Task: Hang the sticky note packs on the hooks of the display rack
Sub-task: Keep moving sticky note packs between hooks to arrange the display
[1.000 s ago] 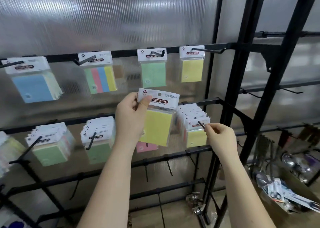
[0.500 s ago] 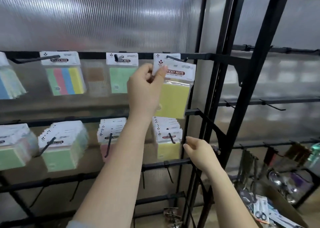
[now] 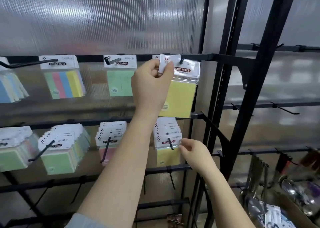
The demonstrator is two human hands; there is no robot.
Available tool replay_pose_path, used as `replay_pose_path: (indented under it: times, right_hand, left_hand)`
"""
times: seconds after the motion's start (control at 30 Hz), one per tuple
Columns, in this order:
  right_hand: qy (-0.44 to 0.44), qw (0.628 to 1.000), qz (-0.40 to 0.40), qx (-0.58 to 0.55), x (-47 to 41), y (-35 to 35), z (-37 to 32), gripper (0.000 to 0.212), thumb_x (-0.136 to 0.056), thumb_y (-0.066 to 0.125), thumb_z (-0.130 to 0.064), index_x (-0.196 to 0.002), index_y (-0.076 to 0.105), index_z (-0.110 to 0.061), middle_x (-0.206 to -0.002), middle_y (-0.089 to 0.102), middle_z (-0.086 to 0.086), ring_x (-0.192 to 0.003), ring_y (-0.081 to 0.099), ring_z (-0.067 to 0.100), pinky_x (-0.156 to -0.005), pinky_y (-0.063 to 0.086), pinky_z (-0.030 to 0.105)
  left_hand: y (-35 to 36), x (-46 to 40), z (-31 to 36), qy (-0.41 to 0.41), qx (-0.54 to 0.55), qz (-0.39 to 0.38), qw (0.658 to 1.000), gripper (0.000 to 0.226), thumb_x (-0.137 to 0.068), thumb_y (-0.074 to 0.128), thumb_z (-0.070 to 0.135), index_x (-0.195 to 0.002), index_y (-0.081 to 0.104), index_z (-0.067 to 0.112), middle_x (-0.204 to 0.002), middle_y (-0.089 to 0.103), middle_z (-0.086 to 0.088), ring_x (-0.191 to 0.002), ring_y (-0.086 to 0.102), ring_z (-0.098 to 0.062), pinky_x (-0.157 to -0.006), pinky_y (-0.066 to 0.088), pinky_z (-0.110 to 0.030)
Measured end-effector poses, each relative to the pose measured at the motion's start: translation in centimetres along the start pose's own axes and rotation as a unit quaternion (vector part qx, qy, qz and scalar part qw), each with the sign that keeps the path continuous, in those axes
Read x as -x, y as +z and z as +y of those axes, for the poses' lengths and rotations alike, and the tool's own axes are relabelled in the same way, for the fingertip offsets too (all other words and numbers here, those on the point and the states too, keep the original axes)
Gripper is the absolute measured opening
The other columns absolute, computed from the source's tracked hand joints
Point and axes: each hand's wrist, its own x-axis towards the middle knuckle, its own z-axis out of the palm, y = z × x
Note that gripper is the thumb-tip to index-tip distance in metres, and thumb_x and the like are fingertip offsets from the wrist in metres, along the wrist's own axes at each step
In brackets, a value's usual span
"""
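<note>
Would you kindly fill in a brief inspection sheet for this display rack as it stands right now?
Surface: black display rack, two stocked hook rows.
Job's things: yellow sticky note pack at top-row hook; whether threaded on, unclear.
Clutter: box of packaged goods, lower right.
Grippers: left hand pinches the pack's header; right hand at the lower yellow stack, grip unclear.
Cables: nothing seen.
Surroundings: ribbed translucent panel behind.

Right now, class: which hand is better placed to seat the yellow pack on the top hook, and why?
The left hand: it pinches the yellow pack's header at the top hook. The right hand sits by the lower row.
</note>
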Motion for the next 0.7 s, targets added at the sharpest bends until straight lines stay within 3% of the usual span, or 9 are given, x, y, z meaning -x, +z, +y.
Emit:
replay_pose_path:
  times: [0.13, 0.2, 0.27, 0.37, 0.53, 0.7]
  right_hand:
    - [0.001, 1.0, 0.01, 0.012, -0.7, 0.6, 0.4, 0.019, -0.093, 0.05, -0.026, -0.106, 0.063, -0.02, -0.103, 0.065, -0.002, -0.085, 0.054, 0.009, -0.068, 0.039, 0.017]
    - [-0.002, 1.0, 0.018, 0.018, -0.9, 0.7, 0.4, 0.01, -0.093, 0.049, -0.025, -0.097, 0.059, -0.026, -0.092, 0.059, -0.006, -0.072, 0.05, 0.006, -0.058, 0.037, 0.014]
    - [-0.007, 1.0, 0.019, 0.015, -0.9, 0.6, 0.3, 0.018, -0.093, 0.05, -0.023, -0.102, 0.065, -0.021, -0.095, 0.066, -0.008, -0.078, 0.059, 0.009, -0.061, 0.041, 0.018]
    - [-0.005, 1.0, 0.015, 0.005, -0.8, 0.4, -0.1, 0.019, -0.091, 0.05, -0.021, -0.096, 0.068, -0.021, -0.09, 0.071, -0.002, -0.086, 0.064, 0.016, -0.066, 0.046, 0.021]
    - [0.001, 1.0, 0.025, -0.001, -1.5, 0.3, -0.3, 0.02, -0.091, 0.049, -0.023, -0.093, 0.069, -0.022, -0.084, 0.071, -0.004, -0.078, 0.065, 0.014, -0.066, 0.048, 0.023]
    - [0.005, 1.0, 0.018, 0.0, -1.8, 0.3, -0.7, 0.023, -0.091, 0.05, -0.023, -0.104, 0.069, -0.023, -0.093, 0.071, -0.006, -0.084, 0.067, 0.013, -0.07, 0.051, 0.025]
  left_hand:
    - [0.3, -0.3, -1.0, -0.016, -0.013, -0.01, 1.0, 0.042, -0.089, 0.063, 0.025, -0.054, 0.041, 0.016, -0.039, 0.031, 0.01, -0.042, 0.024, -0.007, -0.044, 0.019, -0.018]
    - [0.7, -1.0, -1.9, -0.025, -0.018, -0.013, 0.999, 0.041, -0.09, 0.062, 0.027, -0.058, 0.041, 0.012, -0.043, 0.032, 0.008, -0.045, 0.023, -0.008, -0.047, 0.021, -0.023]
    - [1.3, -2.0, -2.8, -0.033, -0.039, -0.011, 0.999, 0.042, -0.09, 0.061, 0.029, -0.059, 0.037, 0.013, -0.049, 0.029, 0.002, -0.049, 0.022, -0.012, -0.049, 0.02, -0.027]
    - [2.2, -3.4, -4.0, -0.055, -0.068, -0.005, 0.996, 0.048, -0.09, 0.061, 0.029, -0.058, 0.027, 0.018, -0.049, 0.024, 0.005, -0.045, 0.02, -0.01, -0.047, 0.015, -0.025]
    - [3.3, -5.8, -6.1, -0.088, -0.132, 0.011, 0.987, 0.033, -0.086, 0.064, 0.037, -0.072, 0.048, 0.012, -0.064, 0.049, -0.004, -0.056, 0.038, -0.016, -0.05, 0.026, -0.027]
    - [4.0, -7.2, -7.2, -0.105, -0.171, -0.001, 0.98, 0.03, -0.087, 0.063, 0.038, -0.08, 0.051, 0.012, -0.074, 0.052, -0.001, -0.067, 0.046, -0.019, -0.055, 0.032, -0.029]
